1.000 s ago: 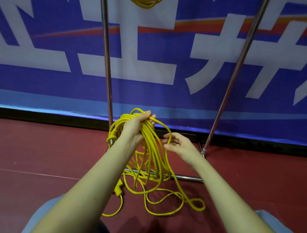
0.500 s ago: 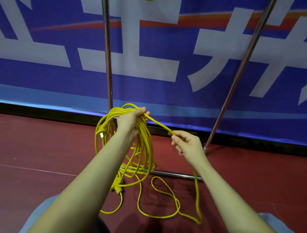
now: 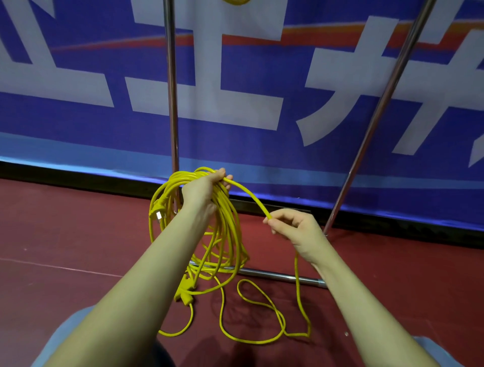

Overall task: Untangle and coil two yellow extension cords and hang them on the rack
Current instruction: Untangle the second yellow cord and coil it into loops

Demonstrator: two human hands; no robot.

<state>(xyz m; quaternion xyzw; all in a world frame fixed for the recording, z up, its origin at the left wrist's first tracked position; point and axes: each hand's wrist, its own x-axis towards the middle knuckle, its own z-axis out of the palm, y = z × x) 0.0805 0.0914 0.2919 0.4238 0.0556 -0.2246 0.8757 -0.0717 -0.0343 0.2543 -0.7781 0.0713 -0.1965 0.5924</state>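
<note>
yellow cord [image 3: 225, 222]: bundled in many loops, hanging from the left hand [image 3: 203, 190] in front of the rack's left upright. the loops' lower ends sag to the rack's base bar [image 3: 282, 276]. a plug [image 3: 159, 215] hangs at the bundle's left edge; a second connector [image 3: 184, 294] lies low beside the left forearm, its shape partly hidden by that arm.

left hand: fingers curled over the top of the bundle, gripping it. fingertips are hidden behind the loops.

right hand [image 3: 294, 229]: thumb and fingers pinch one strand [image 3: 251, 195] that arcs across from the left hand. beyond the pinch the cord passes behind the wrist, drops to the floor [image 3: 65, 235] and lies there in loose open curves.

second cord [image 3: 235, 1]: only a yellow sliver at the top edge, cut off by the frame; its support cannot be seen.

rack [image 3: 171, 104]: two metal uprights, the right one leaning in this wide view, both tops cut off. the base bar's left end is hidden behind the bundle.

open room: bare red floor to left and right of the rack. a blue banner [image 3: 262, 146] with large white characters closes the space directly behind the uprights. pale blue cloth shows at both lower corners, mostly cut off.
</note>
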